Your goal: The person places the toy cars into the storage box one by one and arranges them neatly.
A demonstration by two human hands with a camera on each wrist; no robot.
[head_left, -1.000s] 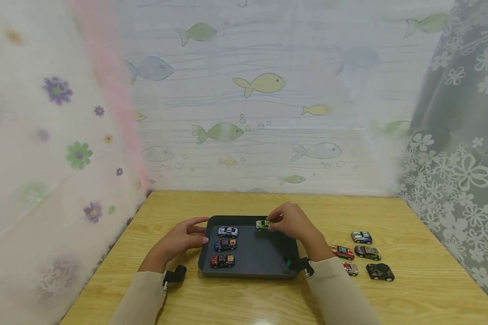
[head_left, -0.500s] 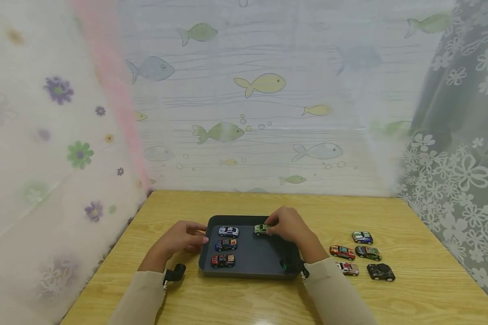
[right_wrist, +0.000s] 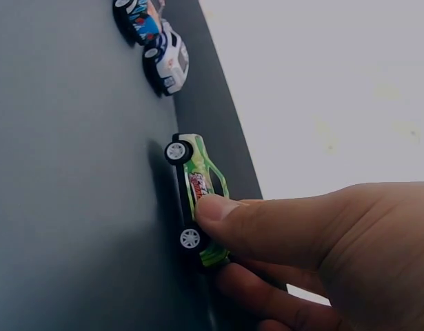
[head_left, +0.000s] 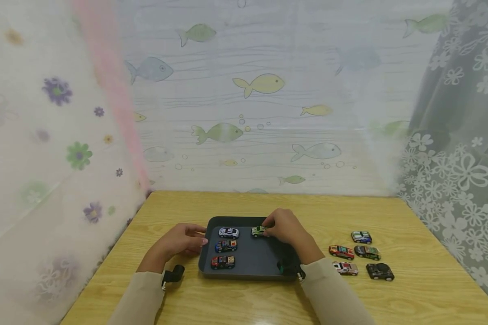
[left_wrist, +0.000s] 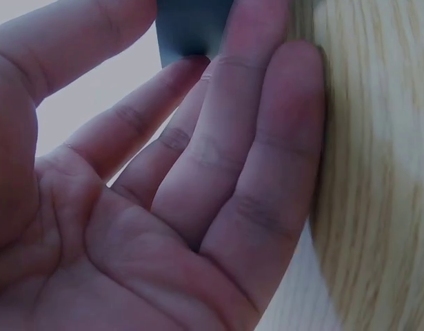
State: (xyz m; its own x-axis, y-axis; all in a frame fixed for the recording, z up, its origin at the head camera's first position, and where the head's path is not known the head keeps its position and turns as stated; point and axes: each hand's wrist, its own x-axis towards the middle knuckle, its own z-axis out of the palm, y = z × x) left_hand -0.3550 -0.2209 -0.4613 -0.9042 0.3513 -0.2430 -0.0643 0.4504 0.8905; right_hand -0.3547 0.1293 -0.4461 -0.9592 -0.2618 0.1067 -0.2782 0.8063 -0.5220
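My right hand (head_left: 286, 229) pinches a green toy car (right_wrist: 198, 189) between thumb and fingers, low over the back part of a dark grey tray (head_left: 260, 273). Along the tray's left side stand three more toy cars in a column: a white one (head_left: 229, 233) at the back, a blue one (head_left: 226, 246) in the middle and a red and black one (head_left: 222, 262) in front. My left hand (head_left: 181, 241) is at the tray's left wall, its thumb and fingertips right at the rim. In the left wrist view its fingers (left_wrist: 212, 145) are loosely extended, palm facing the camera.
Several toy cars lie on the wooden table (head_left: 260, 300) to the right of the tray, among them a red and yellow one (head_left: 341, 252) and a black one (head_left: 380, 271). A fish-print curtain (head_left: 244, 135) hangs behind the table.
The right hand has moved a little left and toward the front with the green toy car, along the tray's back. The left hand has stayed at the tray's left side.
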